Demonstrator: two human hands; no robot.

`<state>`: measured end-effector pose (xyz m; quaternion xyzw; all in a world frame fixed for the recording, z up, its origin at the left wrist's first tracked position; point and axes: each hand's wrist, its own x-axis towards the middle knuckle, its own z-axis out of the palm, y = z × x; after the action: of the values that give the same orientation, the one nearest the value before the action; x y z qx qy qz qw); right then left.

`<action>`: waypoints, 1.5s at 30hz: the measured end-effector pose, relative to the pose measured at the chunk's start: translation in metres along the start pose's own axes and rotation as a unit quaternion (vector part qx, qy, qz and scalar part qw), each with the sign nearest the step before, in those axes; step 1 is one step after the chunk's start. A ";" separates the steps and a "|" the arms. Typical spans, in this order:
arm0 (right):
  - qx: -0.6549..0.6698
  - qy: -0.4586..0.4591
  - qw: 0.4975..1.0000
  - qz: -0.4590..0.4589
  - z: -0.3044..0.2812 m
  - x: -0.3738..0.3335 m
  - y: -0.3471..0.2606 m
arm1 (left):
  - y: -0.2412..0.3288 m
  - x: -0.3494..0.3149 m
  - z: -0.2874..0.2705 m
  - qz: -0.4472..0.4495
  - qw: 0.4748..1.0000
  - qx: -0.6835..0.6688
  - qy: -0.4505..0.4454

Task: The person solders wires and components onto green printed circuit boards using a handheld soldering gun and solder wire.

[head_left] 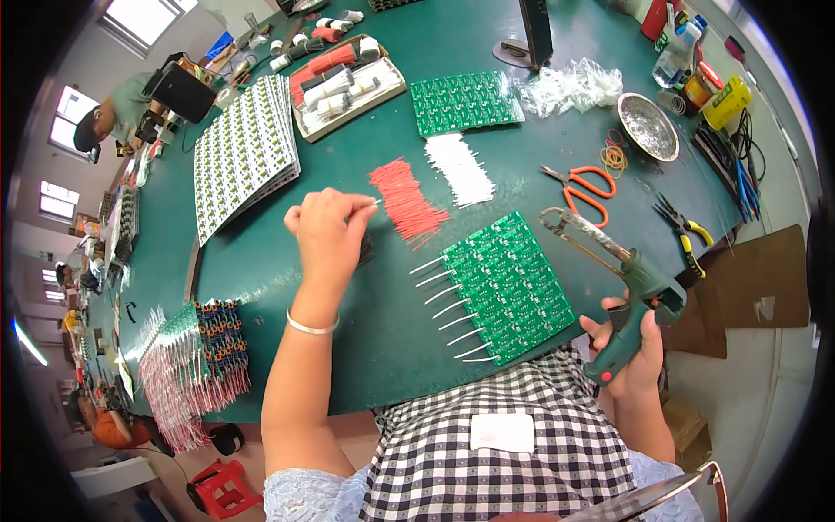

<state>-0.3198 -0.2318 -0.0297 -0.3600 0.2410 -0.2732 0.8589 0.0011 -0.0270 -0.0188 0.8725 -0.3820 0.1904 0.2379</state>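
Note:
My right hand (pixel 639 348) grips the handle of a dark green soldering gun (pixel 648 283). Its metal front end points up and left, beyond the corner of a green circuit board panel (pixel 513 291). Several white wires (pixel 452 300) stick out from the panel's left edge. My left hand (pixel 329 230) is raised left of a pile of short red wires (pixel 405 200), thumb and forefinger pinched together. Whatever sits in that pinch is too small to make out. Partly hidden behind this hand lies a dark bundle (pixel 366 250). White wires (pixel 458 170) are heaped beside the red ones.
Farther back lie another green board panel (pixel 465 102), a stack of white panels (pixel 246 157) and a box of wire bundles (pixel 383 90). Orange-handled scissors (pixel 591 191), pliers (pixel 683 230) and a metal bowl (pixel 648 128) are at right. Wired boards (pixel 204 357) overhang the left edge.

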 end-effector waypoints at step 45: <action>0.013 -0.043 0.997 -0.062 -0.028 0.063 0.003 | -0.045 -0.007 -0.008 -0.040 0.986 0.011 -0.161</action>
<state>-0.2893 -0.2843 -0.0628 -0.3742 0.1778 -0.3131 0.8546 0.0296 0.0083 -0.0280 0.9087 -0.3784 0.0423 0.1714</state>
